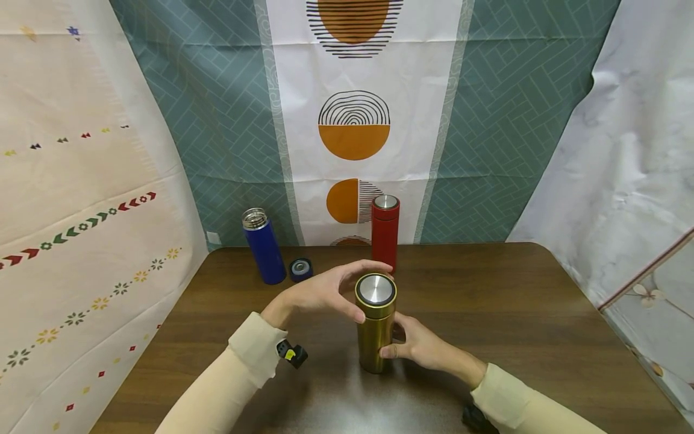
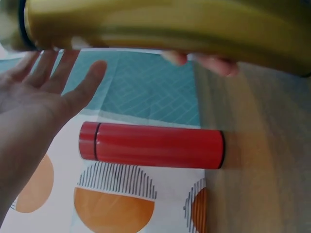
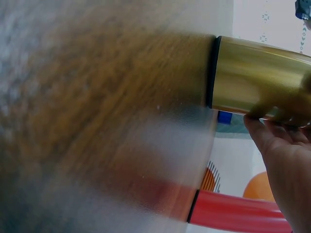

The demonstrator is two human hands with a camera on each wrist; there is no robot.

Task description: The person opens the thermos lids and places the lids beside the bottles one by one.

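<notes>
A gold thermos flask with a silver-topped lid stands upright on the table, near the middle. My right hand grips its body from the right, thumb in front and fingers behind; the right wrist view shows this hand against the gold flask. Around the lid's left and far side reaches my left hand, its thumb and fingers spread. In the left wrist view the left thumb looks apart from the gold flask, and the other fingertips are hidden behind it.
Behind the gold flask stands a red thermos flask with its lid on. At the back left of the wooden table is a lidless blue flask, with a blue lid beside it. Patterned cloth hangs behind the table.
</notes>
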